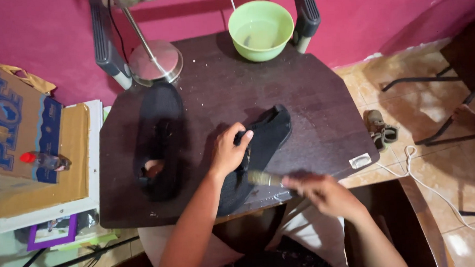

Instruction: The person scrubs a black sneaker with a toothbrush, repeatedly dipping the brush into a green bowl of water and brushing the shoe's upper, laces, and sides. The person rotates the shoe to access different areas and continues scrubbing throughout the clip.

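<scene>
Brushing is the step in hand: left hand (229, 152) clamps the shoe (259, 146) near the desk's (310, 93) front edge, right hand's (325, 193) grip pinches a brush (262, 177) at its side; next stroke needs steady pinning.

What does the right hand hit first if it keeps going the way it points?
The right hand points left with a brush; its bristles would most likely meet the black shoe that the left hand holds. Motion blur leaves the contact unclear.
</scene>
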